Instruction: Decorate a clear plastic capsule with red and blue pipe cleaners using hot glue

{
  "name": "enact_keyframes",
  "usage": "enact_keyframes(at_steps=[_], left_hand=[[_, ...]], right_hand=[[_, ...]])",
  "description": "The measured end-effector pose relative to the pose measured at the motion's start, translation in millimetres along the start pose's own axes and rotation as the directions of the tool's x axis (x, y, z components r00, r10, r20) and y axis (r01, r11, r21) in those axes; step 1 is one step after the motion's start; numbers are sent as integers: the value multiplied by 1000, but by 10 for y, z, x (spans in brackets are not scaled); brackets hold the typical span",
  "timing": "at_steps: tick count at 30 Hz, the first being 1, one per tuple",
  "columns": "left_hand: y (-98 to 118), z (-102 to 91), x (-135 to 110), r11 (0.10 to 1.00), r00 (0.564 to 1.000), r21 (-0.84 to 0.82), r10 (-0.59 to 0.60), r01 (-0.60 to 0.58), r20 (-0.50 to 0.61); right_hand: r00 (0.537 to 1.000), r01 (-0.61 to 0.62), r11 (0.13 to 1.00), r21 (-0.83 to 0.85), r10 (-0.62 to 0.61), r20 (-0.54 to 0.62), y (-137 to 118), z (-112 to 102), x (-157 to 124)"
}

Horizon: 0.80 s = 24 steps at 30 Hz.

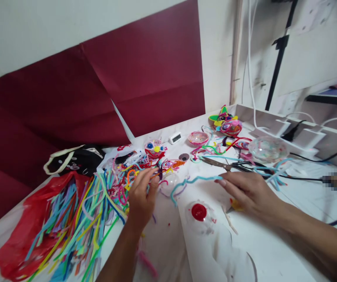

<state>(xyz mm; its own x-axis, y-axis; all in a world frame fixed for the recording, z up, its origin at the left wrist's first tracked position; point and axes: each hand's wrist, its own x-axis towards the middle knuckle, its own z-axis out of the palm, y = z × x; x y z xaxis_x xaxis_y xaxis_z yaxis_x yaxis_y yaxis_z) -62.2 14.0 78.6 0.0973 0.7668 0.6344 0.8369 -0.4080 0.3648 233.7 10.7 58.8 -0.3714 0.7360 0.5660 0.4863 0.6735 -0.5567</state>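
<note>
My left hand [141,196] is on the white table [274,250], its fingers curled into a tangle of coloured pipe cleaners [121,180] and pinching some strands. My right hand [246,192] lies lower right of it, fingers stretched forward, its fingertips on the end of a light blue pipe cleaner [190,182] that curves back toward the left hand. Something yellow [235,204] shows under the right palm. A clear plastic half-sphere with a red centre [199,213] sits between the two forearms.
A red plastic bag [24,231] spills many pipe cleaners [77,219] at left. Scissors [224,164], a clear dome [267,149], decorated balls [229,125] [155,148], a small white clock [175,138], a googly eye [183,157] and cables [303,176] lie further back.
</note>
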Motion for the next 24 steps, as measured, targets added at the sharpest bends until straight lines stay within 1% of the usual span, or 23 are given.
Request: enact_keyframes(at_steps=[1, 2, 3, 4, 5, 7, 8, 9, 10, 11, 12, 13, 15, 17, 19, 22, 24], left_hand=[[157, -11, -48, 977, 993, -200, -58, 78, 105], [297, -16, -98, 919, 970, -360, -80, 161, 231], [411, -14, -148, 858, 928, -454, -63, 238, 368], [493, -4, -192, 812, 890, -493, -69, 312, 450], [540, 12, -226, 777, 844, -493, -92, 393, 528], [540, 52, -263, 684, 755, -502, -110, 530, 647], [504, 71, -266, 627, 718, -510, -115, 589, 687], [455, 87, -261, 563, 690, -526, -114, 637, 714], [400, 97, -252, 498, 674, -547, -109, 673, 731], [346, 103, -242, 437, 670, -572, -102, 694, 735], [299, 106, -233, 395, 679, -602, -81, 694, 729], [262, 107, -226, 367, 697, -634, -59, 681, 714], [222, 109, -219, 301, 729, -691, -24, 657, 684], [218, 117, -214, 204, 756, -737, -20, 644, 655], [231, 128, -200, 115, 791, -783, -66, 611, 608], [258, 130, -163, 28, 850, -857, -152, 514, 504], [284, 119, -150, -37, 868, -887, -187, 461, 459]], right_hand=[[994, 106, 993, -58, -107, -13, -16, 38, -24], [980, 194, 975, -109, -197, -18, -32, 69, -46], [964, 261, 954, -148, -266, -14, -47, 92, -65], [951, 304, 937, -173, -310, -6, -62, 106, -81], [943, 326, 927, -186, -331, 4, -76, 110, -92], [949, 313, 937, -154, -317, 3, -101, 90, -99], [963, 270, 957, -106, -271, 0, -110, 67, -95], [981, 196, 980, -37, -195, 12, -117, 38, -86], [994, 98, 994, 44, -99, 44, -120, 5, -75], [996, -13, 992, 125, 2, 89, -119, -29, -60], [986, -121, 974, 193, 95, 137, -114, -61, -44], [969, -212, 946, 244, 171, 180, -107, -89, -26], [938, -326, 892, 314, 265, 223, -85, -123, 6], [922, -378, 849, 369, 311, 230, -60, -120, 27], [907, -416, 805, 423, 338, 249, -35, -85, 32], [877, -478, 726, 494, 359, 321, 3, -2, 10], [858, -508, 686, 521, 347, 379, 24, 51, -13]])
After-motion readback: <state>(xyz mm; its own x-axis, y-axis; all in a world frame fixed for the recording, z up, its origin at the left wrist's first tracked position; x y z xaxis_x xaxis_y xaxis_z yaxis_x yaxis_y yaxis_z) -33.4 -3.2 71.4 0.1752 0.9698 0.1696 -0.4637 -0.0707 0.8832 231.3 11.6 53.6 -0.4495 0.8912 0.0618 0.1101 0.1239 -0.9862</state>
